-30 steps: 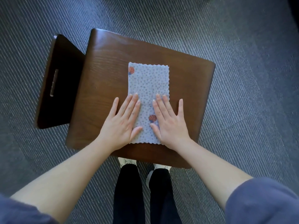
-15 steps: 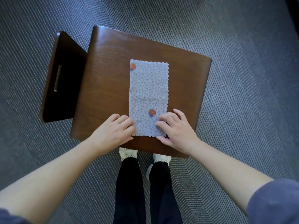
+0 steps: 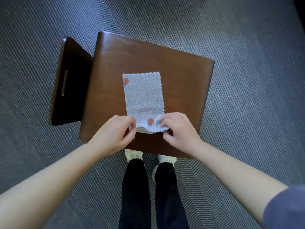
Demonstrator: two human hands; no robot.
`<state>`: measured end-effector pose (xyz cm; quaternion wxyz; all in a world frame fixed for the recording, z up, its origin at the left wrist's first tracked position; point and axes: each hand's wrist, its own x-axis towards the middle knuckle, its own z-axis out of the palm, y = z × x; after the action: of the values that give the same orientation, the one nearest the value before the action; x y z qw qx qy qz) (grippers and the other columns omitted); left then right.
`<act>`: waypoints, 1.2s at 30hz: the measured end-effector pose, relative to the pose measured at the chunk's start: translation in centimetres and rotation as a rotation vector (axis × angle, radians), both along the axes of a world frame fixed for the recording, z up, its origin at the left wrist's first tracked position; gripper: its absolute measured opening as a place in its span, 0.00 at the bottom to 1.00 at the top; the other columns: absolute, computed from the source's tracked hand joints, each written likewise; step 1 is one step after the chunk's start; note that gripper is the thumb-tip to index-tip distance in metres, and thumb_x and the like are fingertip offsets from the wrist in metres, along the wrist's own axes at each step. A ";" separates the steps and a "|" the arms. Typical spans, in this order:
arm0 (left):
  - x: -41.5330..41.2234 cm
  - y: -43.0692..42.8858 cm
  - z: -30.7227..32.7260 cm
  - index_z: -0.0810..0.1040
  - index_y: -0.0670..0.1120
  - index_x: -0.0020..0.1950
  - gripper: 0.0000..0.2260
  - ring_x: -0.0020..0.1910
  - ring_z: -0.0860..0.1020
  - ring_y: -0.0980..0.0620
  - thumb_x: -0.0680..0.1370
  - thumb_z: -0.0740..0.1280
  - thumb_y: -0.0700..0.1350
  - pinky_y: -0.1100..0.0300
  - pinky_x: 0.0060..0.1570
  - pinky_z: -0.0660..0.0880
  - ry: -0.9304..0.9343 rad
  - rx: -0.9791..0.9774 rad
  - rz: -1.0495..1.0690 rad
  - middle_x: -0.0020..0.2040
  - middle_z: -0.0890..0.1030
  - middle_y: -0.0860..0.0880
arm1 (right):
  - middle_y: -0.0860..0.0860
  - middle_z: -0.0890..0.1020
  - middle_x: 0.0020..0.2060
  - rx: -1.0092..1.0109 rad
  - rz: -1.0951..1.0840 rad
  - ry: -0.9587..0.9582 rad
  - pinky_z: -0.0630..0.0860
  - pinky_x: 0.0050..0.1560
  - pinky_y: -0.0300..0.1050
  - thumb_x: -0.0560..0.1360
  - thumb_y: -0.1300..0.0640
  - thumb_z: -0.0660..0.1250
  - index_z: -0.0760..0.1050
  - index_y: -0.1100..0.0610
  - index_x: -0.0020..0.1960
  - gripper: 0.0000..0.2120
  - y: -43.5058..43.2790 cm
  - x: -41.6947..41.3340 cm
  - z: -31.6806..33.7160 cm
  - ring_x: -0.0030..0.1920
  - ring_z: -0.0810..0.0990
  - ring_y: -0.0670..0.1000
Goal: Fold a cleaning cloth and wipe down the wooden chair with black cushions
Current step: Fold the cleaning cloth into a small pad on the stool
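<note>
So the cloth (image 3: 143, 98) is lying on the wooden chair (image 3: 181, 76) seat as a long narrow strip, spotted, with a couple of red dots on it. It looks like it's been folded once lengthwise already, since there's a second layer peeking out at the near edge. The left hand (image 3: 113, 131) and right hand (image 3: 179, 128) are each pinching a near corner of the cloth, and that end is lifted just off the wood. My guess is the next fold takes the near end over toward the far end.

No wiping has happened as far as I can tell, so that whole part is left. I can't see any black cushions from here, just the bare seat and a dark panel (image 3: 71, 81) with a slot on the left. Grey carpet (image 3: 247, 38) all around, the person's shoes (image 3: 134, 154) tucked against the near edge, nothing really in the way.
</note>
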<state>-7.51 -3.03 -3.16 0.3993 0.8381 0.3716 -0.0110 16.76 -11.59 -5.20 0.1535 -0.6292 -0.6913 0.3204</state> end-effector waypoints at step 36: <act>6.2 7.2 -2.0 0.69 0.45 0.45 0.14 0.36 0.78 0.43 0.84 0.54 0.52 0.48 0.32 0.72 0.307 -0.180 0.626 0.37 0.79 0.45 | 0.49 0.72 0.30 -0.431 -0.668 0.022 0.64 0.31 0.47 0.81 0.54 0.54 0.65 0.54 0.47 0.05 11.5 -1.7 -1.0 0.32 0.71 0.53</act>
<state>-1.33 4.22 -5.17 0.3952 0.6335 0.6636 -0.0466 15.09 -0.12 -6.20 0.1213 -0.8338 -0.3638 0.3971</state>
